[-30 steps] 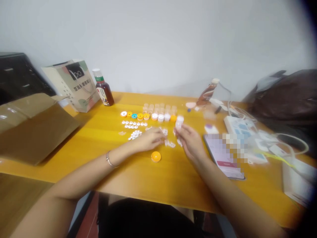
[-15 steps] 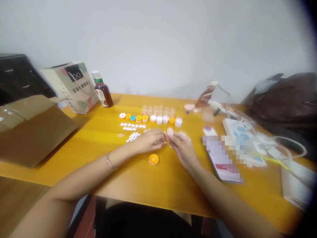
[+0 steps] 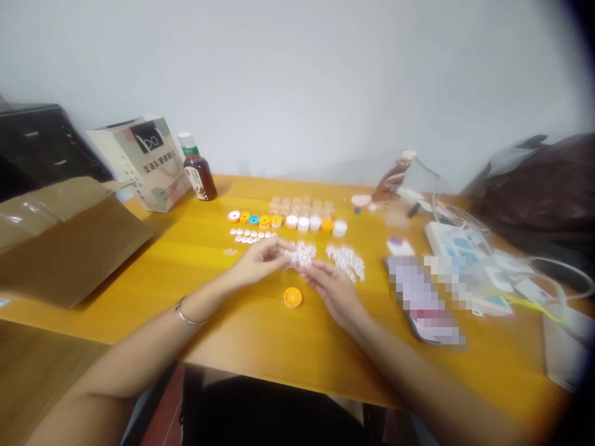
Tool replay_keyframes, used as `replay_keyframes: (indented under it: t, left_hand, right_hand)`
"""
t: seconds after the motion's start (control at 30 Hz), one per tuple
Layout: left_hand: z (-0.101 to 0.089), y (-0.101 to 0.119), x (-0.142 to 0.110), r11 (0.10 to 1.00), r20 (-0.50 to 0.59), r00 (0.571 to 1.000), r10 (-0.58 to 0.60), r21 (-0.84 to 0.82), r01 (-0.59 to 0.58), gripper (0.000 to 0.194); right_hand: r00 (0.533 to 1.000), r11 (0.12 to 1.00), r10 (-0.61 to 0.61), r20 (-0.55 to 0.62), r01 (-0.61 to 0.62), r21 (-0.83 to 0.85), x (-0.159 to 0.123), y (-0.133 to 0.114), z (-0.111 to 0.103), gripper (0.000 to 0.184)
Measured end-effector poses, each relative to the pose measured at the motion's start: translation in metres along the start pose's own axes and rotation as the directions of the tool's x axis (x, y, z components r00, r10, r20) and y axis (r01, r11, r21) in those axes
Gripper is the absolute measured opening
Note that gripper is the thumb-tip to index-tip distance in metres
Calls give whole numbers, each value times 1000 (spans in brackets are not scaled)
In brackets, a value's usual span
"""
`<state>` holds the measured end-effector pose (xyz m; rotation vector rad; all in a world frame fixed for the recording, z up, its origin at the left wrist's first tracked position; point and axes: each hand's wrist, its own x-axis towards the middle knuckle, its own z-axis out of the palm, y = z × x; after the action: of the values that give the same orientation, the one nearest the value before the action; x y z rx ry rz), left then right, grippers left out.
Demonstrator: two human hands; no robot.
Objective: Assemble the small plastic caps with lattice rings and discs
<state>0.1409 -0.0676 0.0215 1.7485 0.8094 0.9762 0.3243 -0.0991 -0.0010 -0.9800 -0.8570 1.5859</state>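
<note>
My left hand [image 3: 260, 259] is raised a little over the yellow table [image 3: 195, 272]. Its fingertips are pinched together at the edge of a heap of small clear-and-white pieces [image 3: 301, 254]; what they hold is too small to make out. My right hand [image 3: 332, 290] lies just right of it with fingers stretched toward the left hand, nothing visible in them. A second heap of the same pieces [image 3: 348, 260] sits beyond the right hand. An orange cap [image 3: 292, 297] lies between my wrists. A silver bracelet [image 3: 186, 316] is on my left wrist.
A row of orange, teal and white caps [image 3: 288, 220] lies behind, with small clear vials [image 3: 302, 204] and tiny white discs [image 3: 251, 234]. Further off are a tea bottle [image 3: 198, 168], a paper bag [image 3: 146, 161], a cardboard box [image 3: 60, 235], a phone [image 3: 425, 297], a power strip [image 3: 458, 238] with cables, and a dark bag [image 3: 539, 186].
My right hand set the white-capped vial into the cap row, then drew back toward me. Both hands came together at the heap, and my left hand has lifted slightly.
</note>
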Motion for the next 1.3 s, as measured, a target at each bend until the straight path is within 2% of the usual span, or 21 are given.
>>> replay_keyframes:
  t: [0.13, 0.27, 0.43, 0.5, 0.6, 0.67, 0.8, 1.03, 1.17, 1.3]
  left_hand:
    - [-1, 0, -1, 999, 28, 999, 28, -41, -27, 24]
    - [-3, 1, 0, 998, 9, 999, 37, -58, -36, 24]
    - [-8, 3, 0, 996, -3, 997, 82, 21, -82, 21]
    - [-10, 5, -1, 980, 33, 990, 138, 143, -141, 18]
    - [-13, 10, -2, 920, 154, 965, 214, 299, -252, 17]
    - [-16, 11, -2, 896, 220, 948, 231, 333, -295, 19]
    - [-18, 10, -1, 872, 267, 929, 255, 352, -341, 22]
    - [-17, 7, 1, 891, 335, 910, 244, 291, -347, 25]
    - [-17, 7, 1, 895, 345, 911, 229, 294, -336, 26]
    - [-16, 7, 0, 893, 343, 918, 199, 322, -314, 27]
  right_hand:
    - [1000, 1000, 4, 26, -4, -19, -1, 0, 2, 18]
    - [999, 1000, 17, 39, -16, -19, -3, 0, 2, 16]
    - [997, 999, 54, 48, -54, 7, -4, 0, 3, 17]
    - [995, 998, 68, 67, -68, 8, -5, 0, 4, 17]
    - [989, 995, 98, 107, -99, 4, -6, 1, 4, 18]
    - [986, 993, 114, 121, -114, -3, -6, 1, 5, 19]
    - [983, 992, 124, 133, -124, -10, -8, 1, 6, 18]
    - [977, 989, 148, 154, -148, -13, -7, 1, 5, 18]
    - [983, 992, 125, 137, -125, -8, -7, 2, 5, 17]
    - [976, 991, 136, 168, -137, -10, -6, 3, 4, 16]
